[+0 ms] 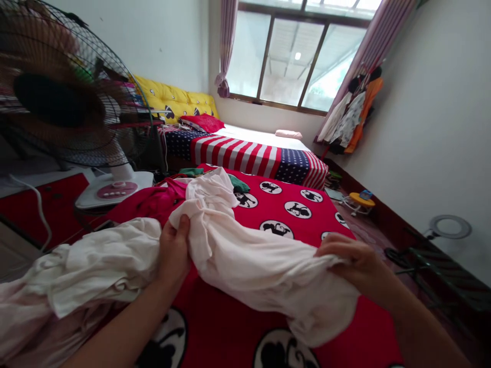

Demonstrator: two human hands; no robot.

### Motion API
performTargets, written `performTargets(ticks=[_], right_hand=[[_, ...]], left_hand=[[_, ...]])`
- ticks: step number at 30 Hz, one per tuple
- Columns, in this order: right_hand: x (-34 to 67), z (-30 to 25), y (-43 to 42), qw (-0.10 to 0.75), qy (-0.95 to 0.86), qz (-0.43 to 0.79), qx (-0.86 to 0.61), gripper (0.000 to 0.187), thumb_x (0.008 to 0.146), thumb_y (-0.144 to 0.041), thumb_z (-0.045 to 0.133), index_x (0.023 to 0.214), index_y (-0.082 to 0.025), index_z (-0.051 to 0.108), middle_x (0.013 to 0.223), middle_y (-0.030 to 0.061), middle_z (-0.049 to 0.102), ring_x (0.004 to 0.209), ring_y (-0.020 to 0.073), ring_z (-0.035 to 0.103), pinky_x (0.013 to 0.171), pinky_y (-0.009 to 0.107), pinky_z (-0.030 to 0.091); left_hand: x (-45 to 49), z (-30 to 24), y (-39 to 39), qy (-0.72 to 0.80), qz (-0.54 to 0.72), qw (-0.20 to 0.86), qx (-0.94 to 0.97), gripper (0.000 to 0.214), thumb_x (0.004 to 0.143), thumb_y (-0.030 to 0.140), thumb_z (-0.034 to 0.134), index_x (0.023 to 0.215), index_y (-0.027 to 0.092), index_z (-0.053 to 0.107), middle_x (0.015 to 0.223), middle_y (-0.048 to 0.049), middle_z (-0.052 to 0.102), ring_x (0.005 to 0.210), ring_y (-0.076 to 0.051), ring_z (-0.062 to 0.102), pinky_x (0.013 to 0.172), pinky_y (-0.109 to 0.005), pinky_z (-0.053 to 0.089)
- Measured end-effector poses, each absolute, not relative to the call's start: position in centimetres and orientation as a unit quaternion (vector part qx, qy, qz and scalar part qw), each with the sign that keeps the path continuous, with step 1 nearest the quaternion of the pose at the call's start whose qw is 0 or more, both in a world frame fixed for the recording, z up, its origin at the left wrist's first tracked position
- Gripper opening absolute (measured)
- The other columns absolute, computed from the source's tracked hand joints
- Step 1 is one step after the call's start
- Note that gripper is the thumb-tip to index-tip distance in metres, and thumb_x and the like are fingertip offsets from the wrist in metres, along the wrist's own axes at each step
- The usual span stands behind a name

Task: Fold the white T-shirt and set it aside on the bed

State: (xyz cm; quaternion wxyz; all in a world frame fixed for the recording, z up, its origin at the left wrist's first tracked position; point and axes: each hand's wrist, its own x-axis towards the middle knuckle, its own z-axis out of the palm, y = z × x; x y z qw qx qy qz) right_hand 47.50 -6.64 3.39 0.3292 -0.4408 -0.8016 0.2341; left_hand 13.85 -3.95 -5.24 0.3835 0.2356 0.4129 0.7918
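Note:
A white cloth garment (253, 250) is stretched between my two hands above a red bedspread (226, 327) printed with black-and-white round figures. My left hand (174, 243) pinches its left end, thumb on top. At the other end, my right hand (351, 260) grips the fabric, and the loose part hangs below it. Which kind of garment it is cannot be made out. Beside my left forearm lies a heap of white and pale pink clothes (103, 260). Behind my left hand are another white cloth (215, 189) and a crimson cloth (153, 202).
A standing fan (115, 184) is close on the left. Farther back is a bed with a stars-and-stripes cover (238, 153), under a window (291, 56). Clothes (353, 117) hang on the right wall. A ring light (450, 226) and a yellow stool (361, 200) stand at right.

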Motion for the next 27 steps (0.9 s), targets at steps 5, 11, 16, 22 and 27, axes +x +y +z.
performTargets(ticks=[5, 11, 16, 22, 27], right_hand=[[50.0, 2.5, -1.4, 0.629, -0.609, -0.175, -0.45, 0.022, 0.078, -0.017, 0.062, 0.098, -0.022, 0.071, 0.106, 0.0055, 0.061, 0.103, 0.0216, 0.057, 0.091, 0.038, 0.044], [50.1, -4.1, -1.7, 0.521, -0.623, -0.16, -0.561, 0.029, 0.071, -0.009, 0.047, 0.081, -0.02, 0.072, 0.12, 0.0087, 0.059, 0.114, 0.0275, 0.053, 0.099, 0.048, 0.039], [46.7, -6.3, -4.2, 0.485, -0.691, 0.035, -0.535, 0.018, 0.08, -0.021, 0.053, 0.091, -0.021, 0.068, 0.108, 0.0077, 0.064, 0.102, 0.0235, 0.06, 0.089, 0.04, 0.048], [45.5, -7.8, -4.4, 0.435, -0.679, 0.123, -0.578, 0.042, 0.079, -0.021, 0.051, 0.121, -0.021, 0.056, 0.122, 0.0099, 0.057, 0.096, 0.0225, 0.06, 0.071, 0.034, 0.054], [47.1, -8.5, -4.0, 0.419, -0.648, 0.018, -0.636, 0.056, 0.074, -0.018, 0.046, 0.13, -0.019, 0.05, 0.131, 0.0117, 0.05, 0.117, 0.0268, 0.051, 0.09, 0.041, 0.048]], left_hand=[[13.8, -5.0, -3.9, 0.368, 0.815, 0.362, 0.263, 0.038, 0.058, 0.028, 0.081, 0.089, 0.019, 0.062, 0.075, 0.0042, 0.061, 0.061, -0.008, 0.054, 0.055, -0.015, 0.044], [14.1, -6.4, -4.6, 0.388, 0.713, 0.435, 0.389, 0.019, 0.068, 0.023, 0.067, 0.086, 0.018, 0.062, 0.074, 0.003, 0.06, 0.06, -0.009, 0.05, 0.053, -0.015, 0.038], [16.3, -5.4, -7.8, 0.322, 0.418, 0.567, 0.633, 0.023, 0.069, 0.013, 0.055, 0.086, 0.016, 0.07, 0.078, -0.0002, 0.067, 0.068, -0.013, 0.058, 0.06, -0.018, 0.042], [19.1, -5.7, -10.5, 0.14, 0.101, 0.535, 0.827, 0.04, 0.054, 0.008, 0.056, 0.088, 0.011, 0.076, 0.059, 0.001, 0.064, 0.047, -0.009, 0.049, 0.044, -0.016, 0.036], [18.7, -6.1, -10.4, 0.176, 0.034, 0.493, 0.851, 0.028, 0.053, 0.011, 0.066, 0.079, 0.015, 0.077, 0.05, 0.0042, 0.058, 0.042, -0.008, 0.046, 0.039, -0.015, 0.031]])
